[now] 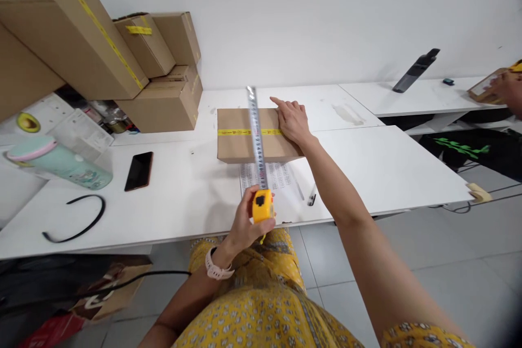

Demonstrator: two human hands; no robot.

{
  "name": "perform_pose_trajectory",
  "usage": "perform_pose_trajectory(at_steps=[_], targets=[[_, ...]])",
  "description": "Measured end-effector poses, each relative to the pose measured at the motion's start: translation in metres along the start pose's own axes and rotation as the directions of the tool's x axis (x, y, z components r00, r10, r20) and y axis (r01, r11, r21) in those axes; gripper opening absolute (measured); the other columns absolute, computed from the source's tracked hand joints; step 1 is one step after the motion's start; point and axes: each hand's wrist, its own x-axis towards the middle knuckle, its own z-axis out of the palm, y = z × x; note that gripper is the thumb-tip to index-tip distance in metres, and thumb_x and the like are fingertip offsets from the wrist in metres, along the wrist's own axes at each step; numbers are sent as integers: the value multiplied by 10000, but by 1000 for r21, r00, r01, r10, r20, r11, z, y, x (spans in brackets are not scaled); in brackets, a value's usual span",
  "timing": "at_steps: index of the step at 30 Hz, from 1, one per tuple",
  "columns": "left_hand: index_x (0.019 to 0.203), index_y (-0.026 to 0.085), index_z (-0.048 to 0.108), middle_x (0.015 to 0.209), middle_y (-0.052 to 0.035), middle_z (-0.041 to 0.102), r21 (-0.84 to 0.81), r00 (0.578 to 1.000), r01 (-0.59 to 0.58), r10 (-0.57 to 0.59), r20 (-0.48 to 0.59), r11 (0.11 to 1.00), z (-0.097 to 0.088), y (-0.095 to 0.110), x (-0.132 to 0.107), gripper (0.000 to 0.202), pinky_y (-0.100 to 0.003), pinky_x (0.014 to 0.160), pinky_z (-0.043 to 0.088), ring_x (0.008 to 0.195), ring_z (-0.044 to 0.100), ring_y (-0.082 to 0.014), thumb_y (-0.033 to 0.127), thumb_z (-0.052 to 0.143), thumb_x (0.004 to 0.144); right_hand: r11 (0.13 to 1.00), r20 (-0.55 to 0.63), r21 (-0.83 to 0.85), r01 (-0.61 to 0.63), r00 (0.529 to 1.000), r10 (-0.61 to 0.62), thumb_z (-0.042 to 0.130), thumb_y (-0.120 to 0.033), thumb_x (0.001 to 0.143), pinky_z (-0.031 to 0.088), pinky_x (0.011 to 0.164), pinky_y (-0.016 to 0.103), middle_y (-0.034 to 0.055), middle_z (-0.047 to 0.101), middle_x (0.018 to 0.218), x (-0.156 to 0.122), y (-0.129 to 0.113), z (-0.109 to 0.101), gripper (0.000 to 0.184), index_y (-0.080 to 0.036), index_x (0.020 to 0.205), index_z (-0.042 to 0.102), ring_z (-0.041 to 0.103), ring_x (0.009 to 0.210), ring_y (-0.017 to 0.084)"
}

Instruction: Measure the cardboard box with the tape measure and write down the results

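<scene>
A flat cardboard box (238,144) sealed with yellow tape lies on the white table (183,201). My left hand (244,223) is closed around a yellow tape measure (262,205) near the table's front edge. Its blade (255,130) runs away from me across the top of the box. My right hand (292,120) lies flat on the box's right end, fingers stretched out, index finger pointing to the far side. A printed sheet (277,176) and a pen (312,196) lie just in front of the box.
Stacked cardboard boxes (122,54) stand at the back left. A black phone (139,171), a mint bottle (57,163) lying on its side and a black curved band (77,217) lie on the left. Another person's hand (508,89) holds a parcel at the far right.
</scene>
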Motion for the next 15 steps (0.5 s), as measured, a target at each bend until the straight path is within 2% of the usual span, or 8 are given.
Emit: perform_pose_trajectory(at_steps=[2,3,5,6,7,9,12,15], targets=[[1250,288,484,1240,-81,651,28,975,-181,183,-128,983,-11,9,-8,737,-355,774,596,888,710,-214,452,884,654,1000,-9,-5,-1,1000,1,164,-326,1054,366,993,497,134,652,1143,-6,-4,-2,554,-253,1449,546,492,1096,330],[1251,295,486,1260,-85,649,68,934,-275,284,-217,959,-19,14,-9,741,-360,797,595,943,714,-234,486,881,654,1000,-13,-4,-3,1000,3,162,-318,1052,359,1009,502,139,651,1161,-11,-7,-4,555,-244,1414,576,491,1117,332],[1223,295,502,1314,-96,638,168,819,-398,432,-378,902,-36,22,-6,721,-371,872,580,1114,684,-275,550,864,654,1000,-21,1,-4,1000,4,170,-308,1050,341,1048,517,139,644,1201,-25,-16,-10,546,-245,1375,605,493,1153,330],[1204,292,508,1347,-102,629,198,774,-419,462,-432,886,-45,24,-2,707,-375,914,566,1201,649,-289,567,857,654,1000,-25,4,-2,1000,2,181,-313,1051,331,1069,527,136,637,1225,-34,-20,-14,536,-255,1378,601,495,1174,329],[1181,288,512,1363,-105,628,201,752,-418,461,-471,886,-53,26,2,688,-373,941,553,1256,621,-291,570,853,654,1000,-34,8,-3,999,3,199,-330,1053,321,1089,541,133,626,1257,-44,-24,-18,522,-269,1392,590,493,1202,332],[1139,278,516,1349,-106,647,142,761,-376,393,-517,916,-67,26,9,651,-356,957,537,1280,607,-279,549,851,651,998,-80,31,-46,996,48,271,-412,1050,302,1115,589,135,582,1353,-70,-30,-25,492,-296,1447,537,459,1292,359],[1091,256,541,1229,-85,688,22,810,-273,242,-534,962,-77,19,14,608,-316,890,544,1146,657,-240,519,843,634,958,-168,173,-229,951,258,418,-578,992,330,1104,653,158,471,1504,-114,-31,-30,643,-313,1573,347,369,1410,416],[1070,242,569,1067,-40,677,-36,841,-193,146,-521,981,-76,10,13,588,-284,788,551,948,660,-192,508,836,619,815,-64,445,-371,895,442,472,-626,955,455,1057,574,159,445,1538,-152,-28,-24,743,-319,1593,244,473,1354,365]])
